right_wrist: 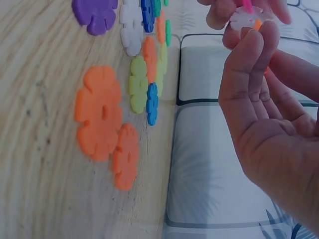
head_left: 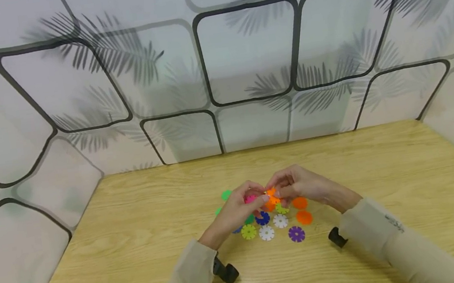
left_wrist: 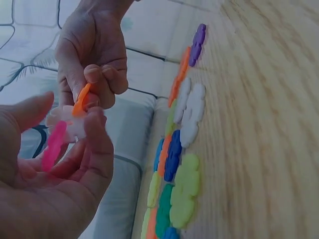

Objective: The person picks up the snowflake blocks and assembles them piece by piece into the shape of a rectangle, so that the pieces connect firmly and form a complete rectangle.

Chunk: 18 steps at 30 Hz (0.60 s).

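Head view: left hand [head_left: 235, 209] angles up-right, right hand [head_left: 306, 186] reaches left; flower discs [head_left: 273, 198] between them, above counter [head_left: 138, 247]. Left wrist view: pink disc [left_wrist: 54, 146] and orange disc [left_wrist: 80, 100] edge-on, long axes slanting up-right, both meeting white disc [left_wrist: 71, 127]; left grip curled round white. Right wrist view: right grip pinched on orange, fingers upward.

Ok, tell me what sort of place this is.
Indoors, probably a play or craft spot: a wood-grain table, leaf-patterned walls behind and beside it, and colorful flower-shaped discs lying on top.
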Available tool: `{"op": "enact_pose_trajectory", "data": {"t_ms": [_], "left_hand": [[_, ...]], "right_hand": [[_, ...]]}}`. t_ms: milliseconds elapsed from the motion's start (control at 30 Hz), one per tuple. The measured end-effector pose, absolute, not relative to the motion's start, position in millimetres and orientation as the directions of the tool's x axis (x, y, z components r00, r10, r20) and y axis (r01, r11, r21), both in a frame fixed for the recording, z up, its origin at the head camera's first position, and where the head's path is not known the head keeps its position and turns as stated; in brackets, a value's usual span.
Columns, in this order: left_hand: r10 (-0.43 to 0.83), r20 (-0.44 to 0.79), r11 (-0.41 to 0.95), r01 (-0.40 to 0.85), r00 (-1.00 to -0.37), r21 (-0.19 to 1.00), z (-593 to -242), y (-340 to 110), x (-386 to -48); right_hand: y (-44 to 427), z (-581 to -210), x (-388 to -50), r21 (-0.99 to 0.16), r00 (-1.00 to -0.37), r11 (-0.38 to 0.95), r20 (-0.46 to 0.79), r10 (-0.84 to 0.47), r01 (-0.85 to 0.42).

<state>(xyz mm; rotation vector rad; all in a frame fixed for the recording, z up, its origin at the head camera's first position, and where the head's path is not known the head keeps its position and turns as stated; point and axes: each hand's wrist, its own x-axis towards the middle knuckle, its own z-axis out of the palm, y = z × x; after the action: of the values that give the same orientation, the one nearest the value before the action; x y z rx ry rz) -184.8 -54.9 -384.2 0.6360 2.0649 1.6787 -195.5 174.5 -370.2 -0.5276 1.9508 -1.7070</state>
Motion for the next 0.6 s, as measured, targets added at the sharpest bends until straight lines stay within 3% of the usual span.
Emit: {"op": "enact_pose_trajectory", "data": {"t_ms": [200, 600], "left_hand": [[0.545, -0.028, 0.198, 0.096, -0.838, 0.975, -381, -54, -185], [0.549, -0.054, 0.212, 0.076, -0.834, 0.974, -380, -58, -185]], "right_hand": [[176, -368, -197, -0.984, -0.795, 0.181, -0.108, -0.597, -0.002], [192, -366, -196, -0.948, -0.851, 0.316, -0.146, -0.504, -0.025]]}}
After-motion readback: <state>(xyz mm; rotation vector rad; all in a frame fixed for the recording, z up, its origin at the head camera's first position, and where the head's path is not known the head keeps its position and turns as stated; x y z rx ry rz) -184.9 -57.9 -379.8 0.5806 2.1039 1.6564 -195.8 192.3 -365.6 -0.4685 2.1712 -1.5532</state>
